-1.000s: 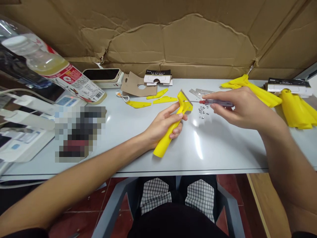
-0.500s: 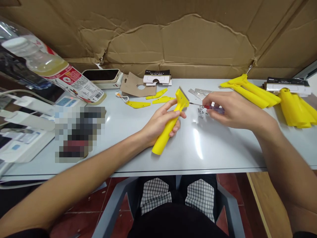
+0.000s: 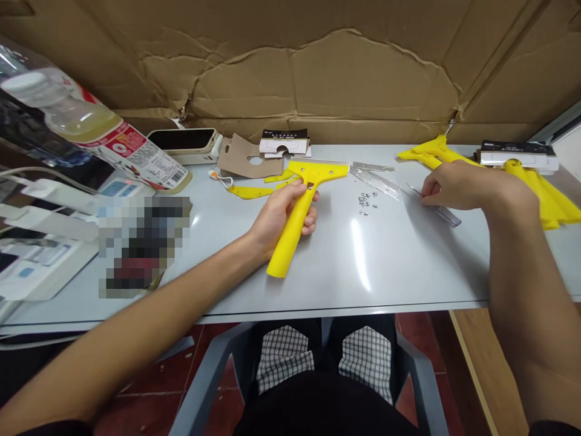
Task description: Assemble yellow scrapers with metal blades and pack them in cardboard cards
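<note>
My left hand (image 3: 284,212) is wrapped around the handle of a yellow scraper (image 3: 293,233), its wide head tilted up with a metal blade along the top edge and two screws showing. To the right, my right hand (image 3: 463,188) pinches a screwdriver (image 3: 448,217) with a clear handle, low over the table; whether the tool rests on the surface I cannot tell. Between the hands lie a small pile of screws (image 3: 364,198) and several flat metal blades (image 3: 374,180). Yellow plastic strips (image 3: 249,192) lie behind my left hand, partly hidden by the scraper.
More yellow scraper handles (image 3: 551,194) lie at the right beside a black-and-white box (image 3: 520,157). At the back are flattened cardboard (image 3: 238,157), a small box (image 3: 284,145) and a phone (image 3: 184,139). A tilted drink bottle (image 3: 131,145) and a power strip (image 3: 59,260) occupy the left.
My right hand has moved right with the screwdriver, away from the scraper head. My left hand has turned the scraper so its head's broad face shows, and shifted it slightly left.
</note>
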`<move>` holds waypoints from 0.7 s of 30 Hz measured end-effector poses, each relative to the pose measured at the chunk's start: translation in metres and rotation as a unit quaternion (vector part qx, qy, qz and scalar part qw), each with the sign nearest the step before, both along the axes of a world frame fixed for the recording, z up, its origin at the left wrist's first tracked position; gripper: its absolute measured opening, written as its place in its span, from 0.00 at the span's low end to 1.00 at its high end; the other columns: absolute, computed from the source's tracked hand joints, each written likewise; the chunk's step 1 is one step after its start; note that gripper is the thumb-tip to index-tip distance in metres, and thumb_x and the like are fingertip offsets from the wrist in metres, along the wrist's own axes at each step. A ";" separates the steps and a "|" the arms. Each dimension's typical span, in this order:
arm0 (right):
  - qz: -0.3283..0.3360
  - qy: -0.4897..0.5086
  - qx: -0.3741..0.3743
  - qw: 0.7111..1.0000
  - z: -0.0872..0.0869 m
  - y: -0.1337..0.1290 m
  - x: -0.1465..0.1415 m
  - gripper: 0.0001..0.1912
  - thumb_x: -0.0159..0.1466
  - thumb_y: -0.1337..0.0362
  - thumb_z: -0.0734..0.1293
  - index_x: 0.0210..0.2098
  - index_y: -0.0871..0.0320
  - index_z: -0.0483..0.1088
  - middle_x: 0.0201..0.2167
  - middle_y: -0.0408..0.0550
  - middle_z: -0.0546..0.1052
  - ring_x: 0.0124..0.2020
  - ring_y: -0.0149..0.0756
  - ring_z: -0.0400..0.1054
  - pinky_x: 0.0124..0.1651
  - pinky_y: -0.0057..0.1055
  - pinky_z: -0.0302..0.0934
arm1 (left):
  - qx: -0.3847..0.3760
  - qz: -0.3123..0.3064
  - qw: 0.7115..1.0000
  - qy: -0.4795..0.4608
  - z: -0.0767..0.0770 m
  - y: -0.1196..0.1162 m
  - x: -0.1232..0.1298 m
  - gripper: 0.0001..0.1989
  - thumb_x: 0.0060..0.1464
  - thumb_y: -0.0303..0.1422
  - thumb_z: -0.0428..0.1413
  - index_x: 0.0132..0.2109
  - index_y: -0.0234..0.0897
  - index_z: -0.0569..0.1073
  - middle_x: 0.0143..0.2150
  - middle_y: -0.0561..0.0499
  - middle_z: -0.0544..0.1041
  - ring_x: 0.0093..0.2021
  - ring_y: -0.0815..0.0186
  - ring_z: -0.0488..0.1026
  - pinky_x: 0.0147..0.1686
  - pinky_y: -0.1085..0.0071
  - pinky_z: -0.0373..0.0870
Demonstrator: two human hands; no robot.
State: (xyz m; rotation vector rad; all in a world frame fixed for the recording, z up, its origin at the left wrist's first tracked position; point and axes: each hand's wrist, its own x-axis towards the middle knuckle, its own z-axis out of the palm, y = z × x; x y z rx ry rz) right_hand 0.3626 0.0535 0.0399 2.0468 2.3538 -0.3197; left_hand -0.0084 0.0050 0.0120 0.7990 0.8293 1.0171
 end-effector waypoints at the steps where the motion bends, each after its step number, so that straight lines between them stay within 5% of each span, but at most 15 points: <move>1: -0.024 -0.034 -0.036 0.998 0.000 0.002 -0.002 0.03 0.57 0.59 0.76 0.27 0.48 0.80 0.31 0.48 0.81 0.31 0.47 0.73 0.35 0.45 0.67 | 0.004 0.001 1.000 0.009 0.000 -0.001 0.000 0.11 0.57 0.36 0.64 0.41 0.38 0.71 0.36 0.54 0.74 0.20 0.74 0.67 0.16 0.76 0.62; 5: -0.057 -0.090 -0.063 0.992 0.005 0.003 -0.014 0.09 0.61 0.52 0.75 0.37 0.48 0.82 0.42 0.50 0.84 0.42 0.52 0.77 0.40 0.46 0.69 | 0.025 0.015 0.998 0.052 -0.003 -0.001 0.001 0.11 0.57 0.36 0.68 0.39 0.36 0.75 0.36 0.52 0.75 0.24 0.72 0.71 0.20 0.75 0.65; 10: -0.090 -0.072 0.132 0.985 0.017 -0.017 -0.048 0.22 0.68 0.44 0.69 0.48 0.53 0.81 0.42 0.56 0.85 0.47 0.59 0.77 0.42 0.48 0.66 | 0.024 0.058 0.998 -0.003 -0.012 0.005 0.000 0.08 0.60 0.34 0.69 0.41 0.34 0.81 0.40 0.47 0.83 0.37 0.68 0.78 0.40 0.72 0.74; 13: -0.033 0.106 0.232 0.966 0.016 -0.034 -0.088 0.19 0.72 0.48 0.67 0.43 0.57 0.80 0.36 0.52 0.85 0.34 0.45 0.76 0.42 0.44 0.65 | 0.031 0.044 0.998 -0.035 -0.015 0.007 0.000 0.07 0.63 0.34 0.67 0.42 0.34 0.83 0.44 0.46 0.85 0.42 0.66 0.79 0.45 0.71 0.74; 16: 0.050 0.278 0.137 0.949 0.003 -0.050 -0.127 0.20 0.71 0.47 0.68 0.37 0.57 0.79 0.31 0.49 0.83 0.27 0.38 0.72 0.35 0.38 0.64 | 0.027 0.029 0.998 -0.056 -0.013 0.007 0.001 0.05 0.65 0.33 0.65 0.44 0.35 0.84 0.46 0.45 0.86 0.47 0.64 0.80 0.49 0.68 0.75; 21: 0.121 0.423 -0.065 0.896 -0.017 -0.071 -0.161 0.20 0.71 0.48 0.70 0.53 0.55 0.79 0.42 0.48 0.83 0.27 0.33 0.74 0.32 0.34 0.67 | 0.018 0.028 0.996 -0.088 -0.011 0.004 0.003 0.03 0.66 0.28 0.64 0.45 0.35 0.83 0.46 0.45 0.85 0.50 0.62 0.81 0.55 0.63 0.76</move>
